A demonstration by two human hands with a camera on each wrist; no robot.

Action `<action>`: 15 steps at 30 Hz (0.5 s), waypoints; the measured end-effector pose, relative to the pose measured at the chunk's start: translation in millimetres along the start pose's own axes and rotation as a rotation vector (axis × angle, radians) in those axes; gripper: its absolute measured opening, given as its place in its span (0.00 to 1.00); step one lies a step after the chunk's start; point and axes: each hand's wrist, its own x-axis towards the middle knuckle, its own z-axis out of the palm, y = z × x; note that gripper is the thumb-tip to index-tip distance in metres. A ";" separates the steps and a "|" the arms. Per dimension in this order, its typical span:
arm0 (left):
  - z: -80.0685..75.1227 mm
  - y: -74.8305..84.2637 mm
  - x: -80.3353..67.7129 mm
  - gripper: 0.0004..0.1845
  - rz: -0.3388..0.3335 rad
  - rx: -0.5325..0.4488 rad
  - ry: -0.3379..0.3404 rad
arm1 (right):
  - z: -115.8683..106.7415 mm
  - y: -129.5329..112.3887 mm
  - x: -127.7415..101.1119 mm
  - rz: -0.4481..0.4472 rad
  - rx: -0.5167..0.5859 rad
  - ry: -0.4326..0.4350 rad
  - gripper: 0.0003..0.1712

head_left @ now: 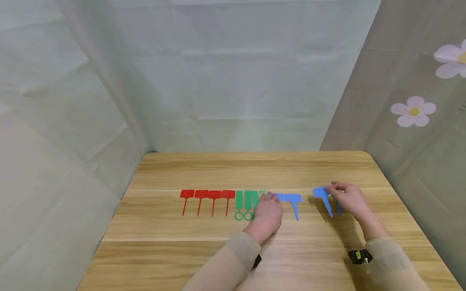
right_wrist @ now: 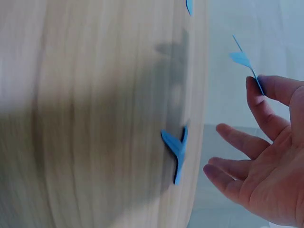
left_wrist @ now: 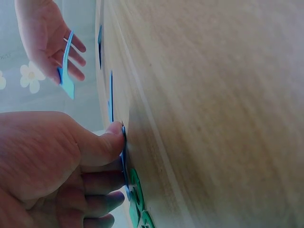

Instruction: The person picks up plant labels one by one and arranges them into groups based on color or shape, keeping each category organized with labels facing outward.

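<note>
My right hand [head_left: 348, 198] pinches the corner of a blue T-shaped plant label [head_left: 322, 194] between thumb and index finger, raised above the table. The other fingers spread loosely in the right wrist view. Another blue label [right_wrist: 178, 151] lies on the table below that hand, partly covered by it in the head view. My left hand [head_left: 268, 214] lies over the middle of the label row, its thumb and fingertips touching a blue label [left_wrist: 125, 164]. It hides parts of the green ring-ended labels [head_left: 248, 200]. Just right of it lies a blue label [head_left: 293, 198].
Several red T-shaped labels [head_left: 201, 195] lie side by side at the row's left, stems towards me. The wooden table [head_left: 164, 258] ends at pale cloth walls [head_left: 236, 89] at the back and sides. A small black device [head_left: 360, 256] sits at the right wrist.
</note>
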 end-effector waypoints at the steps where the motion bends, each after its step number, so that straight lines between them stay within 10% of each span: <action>1: -0.1 0.3 -0.1 0.28 -0.001 -0.003 0.000 | 2.8 -0.6 0.2 0.004 -0.009 -0.001 0.31; 15: 0.8 2.5 -0.1 0.29 -0.011 -0.013 -0.010 | 28.0 -2.7 4.1 -0.007 -0.015 0.007 0.24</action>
